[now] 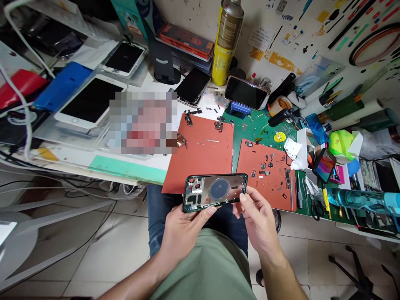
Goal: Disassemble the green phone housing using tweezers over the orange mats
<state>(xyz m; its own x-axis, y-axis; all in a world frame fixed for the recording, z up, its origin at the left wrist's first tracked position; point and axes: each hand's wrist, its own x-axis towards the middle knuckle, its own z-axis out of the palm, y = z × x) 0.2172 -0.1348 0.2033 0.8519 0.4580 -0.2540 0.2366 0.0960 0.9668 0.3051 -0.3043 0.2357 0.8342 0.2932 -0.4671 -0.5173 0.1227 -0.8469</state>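
A hollow phone housing [231, 188] is held over my lap, just off the bench edge, its inner side facing up. Camera openings show at its left end and a round charging coil [219, 189] near the middle. My left hand [182, 229] grips the left end from below, thumb along the near edge. At the opposite end, my right hand [258, 218] pinches the corner between thumb and fingers; anything small between those fingertips cannot be made out. Behind the housing lie two reddish-brown mats, a left mat [206, 146] and a right mat [250, 166] scattered with tiny phone parts [265, 172].
Phones lie along the back, including a white one [92, 102] and a black one [193, 86]. A yellow spray can [221, 54] stands by the wall. At right are scissors [317, 208], tweezers, a blue bottle [359, 201] and a pen holder. One patch is pixelated.
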